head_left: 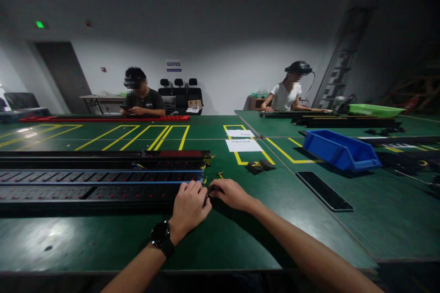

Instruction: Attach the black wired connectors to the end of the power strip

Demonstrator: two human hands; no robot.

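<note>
Long black power strips [51,192] with rows of sockets and small red dots lie side by side on the left of the green table. My left hand [190,203], a black watch on its wrist, is closed over the right end of the nearest strip. Just beside it, my right hand [228,192] pinches a small dark piece [211,192] at that strip end. Fingers cover most of this piece, so its kind is unclear. Short yellow wires [220,175] show just beyond my fingertips. Farther back lie small black parts [260,165].
A blue bin [340,151] and a phone [325,191] are on the right. Paper sheets [243,145] lie amid yellow tape lines. Across the table are two people in headsets, one at left [144,100], one at right [287,96], with a green tray [374,110] nearby.
</note>
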